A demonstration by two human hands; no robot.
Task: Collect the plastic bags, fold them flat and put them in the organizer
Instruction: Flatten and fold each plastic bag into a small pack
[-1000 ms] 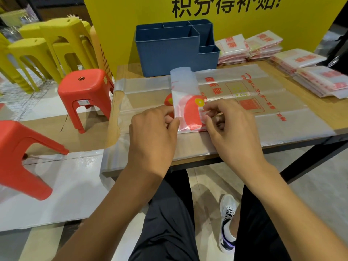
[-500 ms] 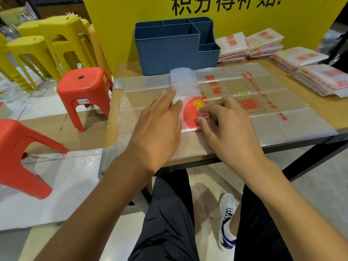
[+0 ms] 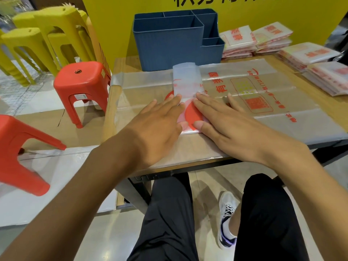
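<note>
One folded plastic bag (image 3: 185, 85), a narrow translucent strip with a red disc printed near its front end, is laid lengthwise on top of a larger unfolded bag (image 3: 263, 102) that is spread flat across the bench (image 3: 120, 63). The strip is pressed down at its near end by both hands. The left hand (image 3: 160, 127) is laid flat with the fingers straight and close together, the fingertips resting on the left edge of the strip and the thumb set on its front corner. The right hand (image 3: 226, 125) is likewise spread flat, palm down, with the fingers extended over the right side of the strip and onto the larger bag, and the thumb placed on the red disc. Nothing is gripped or pinched by either hand; the plastic is only pressed under straight fingers.

Just behind the strip's far end a blue organizer (image 3: 175, 42) with several open compartments is stood on the bench; what the compartments contain cannot be seen. To the right of it, several stacks of folded bags (image 3: 273, 40) with red print are piled along the back and right side of the bench. A yellow board (image 3: 244, 12) with dark characters is set behind the organizer. On the floor to the left, a red stool (image 3: 82, 81) and stacked yellow stools (image 3: 49, 34) are placed.
</note>
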